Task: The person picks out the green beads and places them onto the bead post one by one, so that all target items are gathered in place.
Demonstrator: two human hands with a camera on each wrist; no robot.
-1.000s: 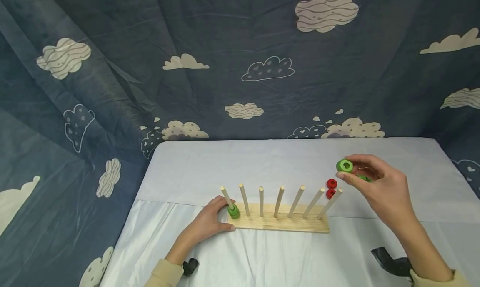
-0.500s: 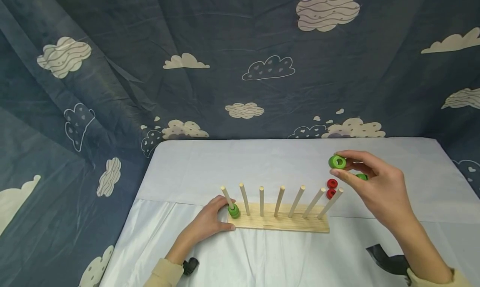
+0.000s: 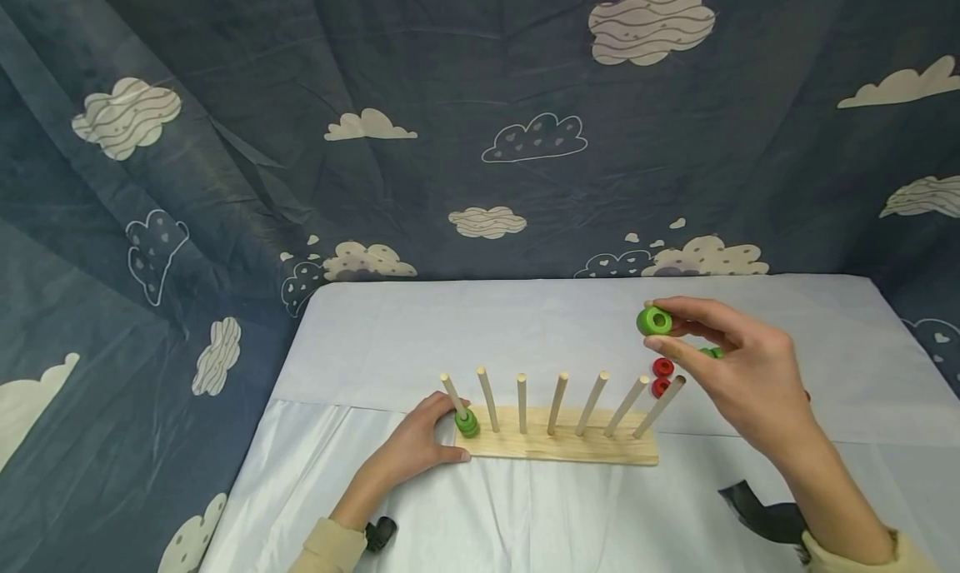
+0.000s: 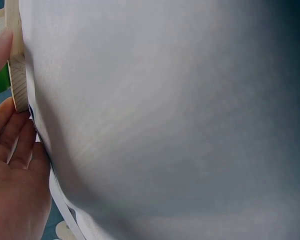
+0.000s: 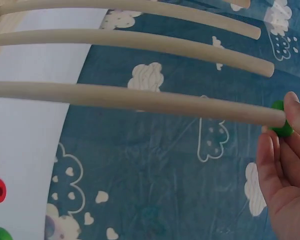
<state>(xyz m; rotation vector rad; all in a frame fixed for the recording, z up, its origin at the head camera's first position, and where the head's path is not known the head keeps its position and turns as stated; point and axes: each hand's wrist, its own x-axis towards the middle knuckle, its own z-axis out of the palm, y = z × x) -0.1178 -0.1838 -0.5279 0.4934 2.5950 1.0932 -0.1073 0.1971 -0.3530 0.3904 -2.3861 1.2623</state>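
The left hand (image 3: 422, 440) grips one wooden board (image 3: 540, 448), long axis left-to-right on the table (image 3: 570, 523), seven pegs (image 3: 557, 403) pointing up, stacked green rings (image 3: 467, 425) leftmost, two red rings (image 3: 663, 367) behind its right end, and the right hand (image 3: 750, 369) pinches one raised green ring (image 3: 646, 321), hole toward the person.

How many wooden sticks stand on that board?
7, in a row along the board: the leftmost stick, with green rings around it, then the bare second, third, fourth, fifth, sixth and seventh.
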